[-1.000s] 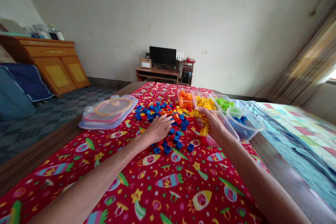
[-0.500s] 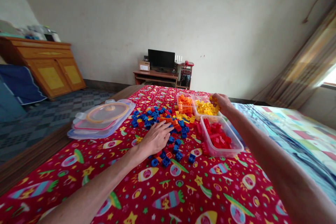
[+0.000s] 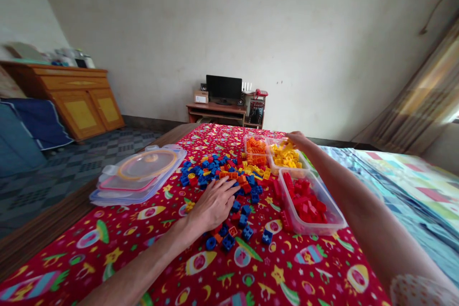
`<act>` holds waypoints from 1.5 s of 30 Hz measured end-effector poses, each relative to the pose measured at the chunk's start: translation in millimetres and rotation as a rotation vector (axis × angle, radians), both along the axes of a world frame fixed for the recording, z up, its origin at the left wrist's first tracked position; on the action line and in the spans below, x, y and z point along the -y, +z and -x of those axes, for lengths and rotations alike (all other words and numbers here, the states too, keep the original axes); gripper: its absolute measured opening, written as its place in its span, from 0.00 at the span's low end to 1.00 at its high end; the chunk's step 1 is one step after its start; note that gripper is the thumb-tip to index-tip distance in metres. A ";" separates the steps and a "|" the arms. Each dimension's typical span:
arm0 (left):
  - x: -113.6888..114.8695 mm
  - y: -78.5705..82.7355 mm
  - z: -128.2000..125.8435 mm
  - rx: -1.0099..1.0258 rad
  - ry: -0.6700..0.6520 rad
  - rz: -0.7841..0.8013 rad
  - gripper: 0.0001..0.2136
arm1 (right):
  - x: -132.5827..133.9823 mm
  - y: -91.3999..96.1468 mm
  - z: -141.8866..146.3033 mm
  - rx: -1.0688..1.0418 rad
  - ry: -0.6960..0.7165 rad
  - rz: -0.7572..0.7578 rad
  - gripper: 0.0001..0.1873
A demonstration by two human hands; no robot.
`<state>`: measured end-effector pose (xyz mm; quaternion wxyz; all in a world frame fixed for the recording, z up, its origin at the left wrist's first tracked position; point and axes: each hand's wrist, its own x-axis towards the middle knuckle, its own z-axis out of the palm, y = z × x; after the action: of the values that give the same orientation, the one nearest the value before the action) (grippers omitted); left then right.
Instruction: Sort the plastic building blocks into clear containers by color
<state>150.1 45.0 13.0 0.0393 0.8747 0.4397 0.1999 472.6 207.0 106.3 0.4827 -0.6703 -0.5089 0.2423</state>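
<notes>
My left hand lies palm down with fingers stretched over a loose pile of mixed toy building bricks, mostly blue with some red, yellow and orange. My right hand is at the far right rim of a clear plastic box of yellow bricks. Its fingers point down over the heap, loosely apart, and no brick shows in it; the fingertips are partly hidden. Nearer me stands a clear box of red bricks. To the left of the yellow box is a box of orange bricks.
Stacked clear lids lie on the left of the red patterned cloth. A few red bricks lie against the red box's left side. Beyond the table stand a desk with a monitor and a wooden cabinet. A bed is at right.
Yellow bricks that were in my right hand now lie heaped in the yellow box, and the hand has let go. My left hand stays on the pile. The view has shifted slightly.
</notes>
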 end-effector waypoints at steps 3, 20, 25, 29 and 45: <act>-0.5 -2.1 0.2 -0.015 0.007 -0.028 0.20 | -2.3 6.4 2.4 0.064 -0.031 0.101 0.06; -0.1 -4.2 -0.2 -0.036 0.003 -0.085 0.18 | 105.0 -11.4 106.9 0.659 0.508 -0.001 0.12; 1.9 -0.1 -0.9 -0.001 -0.035 -0.162 0.15 | 113.4 -41.6 151.0 1.013 0.650 0.021 0.19; -2.9 1.2 0.4 0.070 -0.016 -0.178 0.10 | 129.3 -62.0 165.3 1.059 0.755 -0.036 0.22; -15.9 -5.7 8.8 0.118 -0.039 -0.161 0.14 | 121.0 -58.1 147.1 0.894 0.214 -0.034 0.24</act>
<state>141.3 60.8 7.3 -0.0016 0.8701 0.4021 0.2850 325.5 85.9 48.2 0.1989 -0.6448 -0.7374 -0.0308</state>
